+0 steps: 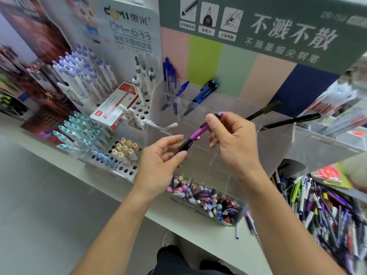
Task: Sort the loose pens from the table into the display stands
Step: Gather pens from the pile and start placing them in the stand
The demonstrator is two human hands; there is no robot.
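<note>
Pens lie in a loose heap (325, 211) on the table (65, 161) at about four o'clock, many colours tangled together, the stock waiting to be sorted. Nearer the middle, at six o'clock, a clear tray (208, 201) holds a crowd of pastel and dark caps standing upright.

Above it both hands share one purple pen (196, 133) with a dark grip. The left hand (158, 161) pinches the dark lower end between thumb and fingertips, while the right hand (236, 139) curls its fingers around the upper end, thumb near the clip. Held level between the two like this, it is probably being checked or clicked before a slot is chosen.

Just behind, at twelve o'clock, a clear stand with open compartments (198, 108) holds several blue pens (170, 80) leaning against its walls, with a black pen (292, 121) resting across the far rim. At ten o'clock a white stand with round holes (139, 108) keeps purple-topped and teal-topped pens upright in rows, with a red and white box (117, 106) lying on top.
</note>
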